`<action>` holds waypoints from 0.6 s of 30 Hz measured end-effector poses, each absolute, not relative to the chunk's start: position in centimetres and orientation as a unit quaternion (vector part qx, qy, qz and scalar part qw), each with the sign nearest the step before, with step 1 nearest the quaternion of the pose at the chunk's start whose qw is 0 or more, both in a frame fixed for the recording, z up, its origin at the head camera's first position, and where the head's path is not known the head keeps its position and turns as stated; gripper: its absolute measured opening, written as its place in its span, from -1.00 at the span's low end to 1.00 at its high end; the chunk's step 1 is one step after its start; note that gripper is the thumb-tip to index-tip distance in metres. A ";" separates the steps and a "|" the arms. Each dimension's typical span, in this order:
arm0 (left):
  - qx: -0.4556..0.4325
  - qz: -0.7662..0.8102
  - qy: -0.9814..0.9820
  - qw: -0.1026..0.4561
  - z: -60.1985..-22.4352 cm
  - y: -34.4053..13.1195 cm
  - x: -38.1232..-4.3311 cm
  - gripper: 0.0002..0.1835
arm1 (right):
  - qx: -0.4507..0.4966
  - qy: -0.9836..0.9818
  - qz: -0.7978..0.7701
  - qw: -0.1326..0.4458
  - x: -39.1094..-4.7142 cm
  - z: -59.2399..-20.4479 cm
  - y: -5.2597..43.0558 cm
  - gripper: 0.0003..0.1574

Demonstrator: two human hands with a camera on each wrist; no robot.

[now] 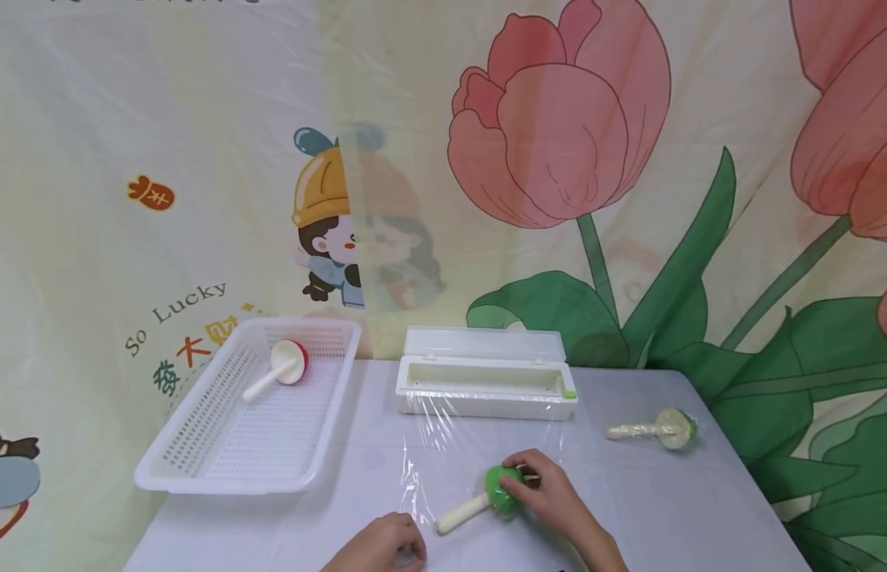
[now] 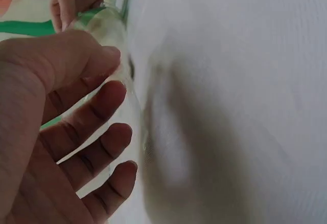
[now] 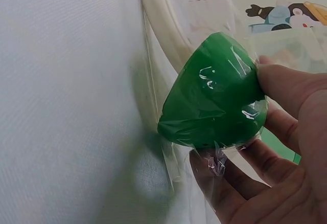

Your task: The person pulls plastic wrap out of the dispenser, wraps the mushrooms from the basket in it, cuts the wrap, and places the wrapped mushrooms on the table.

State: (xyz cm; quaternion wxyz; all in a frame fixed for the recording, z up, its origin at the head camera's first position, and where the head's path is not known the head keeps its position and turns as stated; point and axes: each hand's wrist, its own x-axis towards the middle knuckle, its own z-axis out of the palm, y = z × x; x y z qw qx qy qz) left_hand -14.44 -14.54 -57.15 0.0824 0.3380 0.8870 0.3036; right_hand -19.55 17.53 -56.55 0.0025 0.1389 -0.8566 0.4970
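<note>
Right hand pinches a green-capped toy mushroom under clear film

A green-capped toy mushroom (image 1: 495, 494) lies near the front of the white surface (image 1: 651, 508), its pale stem slanting toward the left hand (image 1: 382, 544). The right hand (image 1: 558, 496) grips it by the cap: the right wrist view shows the thumb on one side and the other fingers on the opposite side, with creased, shiny film over the green and a small bunch of it beside the fingertips. The left hand is just beyond the stem's end, fingers curved inward and the thumb close to the index finger; whether any film is caught between them cannot be told.

Clear film (image 1: 429, 445) stretches across the surface from an open white box (image 1: 486, 407) to the mushroom. The box stands behind the hands, its lid (image 1: 484, 343) raised at the back and a small green piece (image 1: 570, 394) at its right front corner. To the right lies a wrapped mushroom (image 1: 672, 430), green at the cap's edge, stem pointing left. On the left sits a white perforated basket (image 1: 311, 483), holding a red-capped mushroom (image 1: 289, 362). Behind everything hangs a printed cloth (image 1: 222, 103) with large pink tulips and cartoon figures
</note>
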 end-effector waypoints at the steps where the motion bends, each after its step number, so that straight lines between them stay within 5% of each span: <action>1: 0.330 0.318 0.885 0.083 -56.9 -14.7 -14.4 -0.96 | 0.141 -0.857 0.496 0.004 -19.5 -56.5 17.5 -0.68; 12: 0.223 0.329 0.915 -0.066 -55.2 -13.9 -15.7 -0.87 | 0.133 -0.856 0.499 -0.008 -19.3 -56.5 17.8 -0.68; 18: 0.188 0.391 0.900 -0.051 -55.6 -11.4 -17.6 -0.91 | 0.132 -0.854 0.503 -0.019 -19.5 -56.3 17.7 -0.66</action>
